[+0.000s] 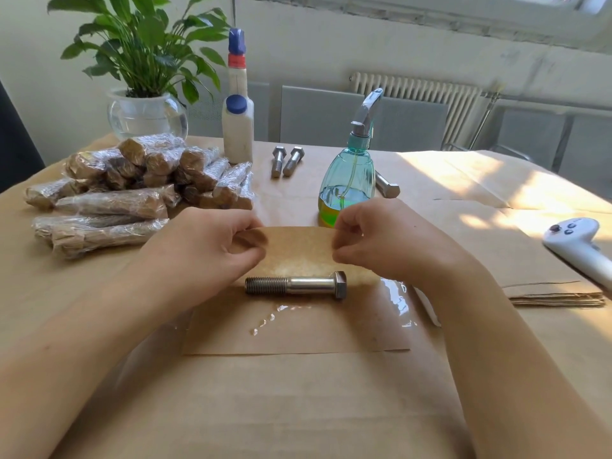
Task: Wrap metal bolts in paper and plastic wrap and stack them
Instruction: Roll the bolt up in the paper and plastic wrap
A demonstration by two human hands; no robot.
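**Far edge of the paper lifted, bolt lying crosswise just below the hands**

At the centre of the frame a metal bolt [295, 285] lies on a sheet of brown paper [298, 329], its long axis running left to right across the picture, threaded end toward the left and hex head toward the right. The left hand [212, 246] and the right hand [381, 241] sit just above it in the frame, on the far side of the bolt. Each hand has its fingers curled and pinches the paper's far edge between thumb and fingertips, so that edge stands raised and bent back toward the bolt.

The bolt lies between the two hands and slightly nearer the viewer than both; neither hand touches it. The right hand sits just above the hex head, the left just above the threaded end, so both look about equally close. Judging by this, the next move is probably to fold the lifted edge down over the bolt, parallel to its axis, then roll.

A sheet of clear plastic wrap [395, 303] glints under the paper at right. The stack of wrapped bolts [132, 190] sits at the left of the frame, and two loose bolts [286, 160] lie at upper centre, beside a spray bottle [347, 180].
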